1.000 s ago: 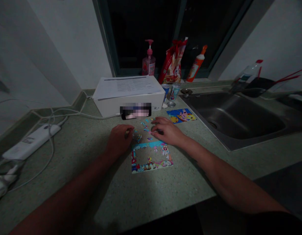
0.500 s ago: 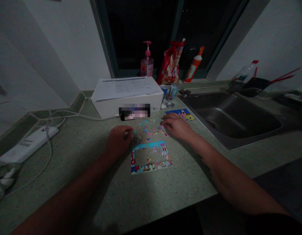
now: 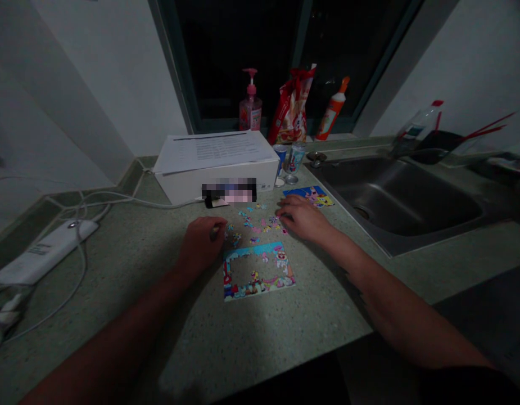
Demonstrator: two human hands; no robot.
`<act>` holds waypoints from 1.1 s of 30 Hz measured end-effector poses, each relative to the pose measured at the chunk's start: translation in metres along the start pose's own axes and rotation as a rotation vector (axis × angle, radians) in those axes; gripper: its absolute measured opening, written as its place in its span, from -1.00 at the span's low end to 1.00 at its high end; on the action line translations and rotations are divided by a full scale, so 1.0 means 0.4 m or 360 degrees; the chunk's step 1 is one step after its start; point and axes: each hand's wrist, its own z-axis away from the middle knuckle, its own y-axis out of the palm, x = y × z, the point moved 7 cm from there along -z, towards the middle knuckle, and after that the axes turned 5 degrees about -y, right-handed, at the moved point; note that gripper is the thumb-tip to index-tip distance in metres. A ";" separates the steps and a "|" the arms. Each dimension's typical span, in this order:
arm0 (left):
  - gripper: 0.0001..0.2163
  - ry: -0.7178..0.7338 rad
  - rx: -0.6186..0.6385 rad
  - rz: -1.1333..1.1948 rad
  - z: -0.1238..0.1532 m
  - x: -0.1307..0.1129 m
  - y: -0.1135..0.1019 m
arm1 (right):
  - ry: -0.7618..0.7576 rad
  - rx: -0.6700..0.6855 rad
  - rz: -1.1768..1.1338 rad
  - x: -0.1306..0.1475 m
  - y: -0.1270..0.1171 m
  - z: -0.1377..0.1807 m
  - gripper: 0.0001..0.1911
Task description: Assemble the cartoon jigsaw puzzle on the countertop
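Observation:
Loose jigsaw pieces (image 3: 246, 218) lie scattered on the counter between my two hands. My left hand (image 3: 203, 239) rests at their left edge, fingers curled and thumb drawn in; whatever it pinches is hidden. On the right, my right hand (image 3: 304, 218) reaches over the pieces with its fingers a little apart, the tips beside pink and purple ones. Nearer to me lies a puzzle border (image 3: 260, 290), joined into a rectangle, with a few pieces inside its open middle. Partly behind my right hand is a blue and yellow cartoon picture (image 3: 324, 198).
A white box (image 3: 217, 175) with paper on top stands behind, a phone (image 3: 216, 202) before it. Two small cans (image 3: 295, 158) stand beside the box. The sink (image 3: 394, 197) is at right. A power strip (image 3: 44, 251) and cables lie left. Bottles and a red bag (image 3: 292, 107) line the windowsill.
The whole view has shifted slightly, moving everything a little to the left. Both hands keep nearly the same place and pose; no puzzle piece has visibly moved.

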 end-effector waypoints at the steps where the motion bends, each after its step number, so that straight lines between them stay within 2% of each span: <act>1: -0.81 0.0001 -0.0001 0.0002 0.000 0.000 0.000 | 0.0001 0.0005 0.0001 0.001 -0.001 0.000 -0.77; 17: -0.82 -0.0004 0.0018 0.0001 -0.001 -0.008 -0.006 | 0.0010 -0.0012 -0.0132 -0.020 -0.035 0.005 -0.53; 26: -0.82 -0.0039 0.0023 -0.0009 -0.002 -0.007 -0.010 | 0.0040 0.0198 -0.0144 -0.001 -0.004 0.015 -0.53; 33: -0.81 -0.0044 0.0007 0.0007 -0.002 -0.007 -0.009 | 0.0031 0.0011 -0.0082 0.020 -0.019 -0.001 -0.60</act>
